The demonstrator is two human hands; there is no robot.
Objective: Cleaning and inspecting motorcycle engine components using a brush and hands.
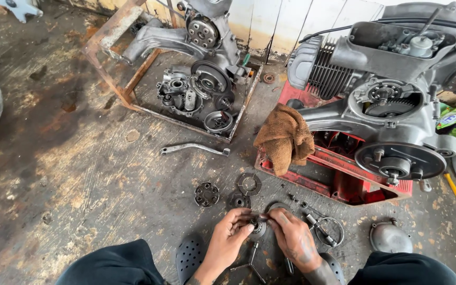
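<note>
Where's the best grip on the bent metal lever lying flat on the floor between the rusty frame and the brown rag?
Probably the straight middle shaft of the lever, from above. It lies flat on the concrete floor with bare ground all round, and its ends are kinked and lumpy. Pinching across the thin bar near the middle should keep it balanced. Both hands, left hand and right hand, are busy on a small round part.
</note>
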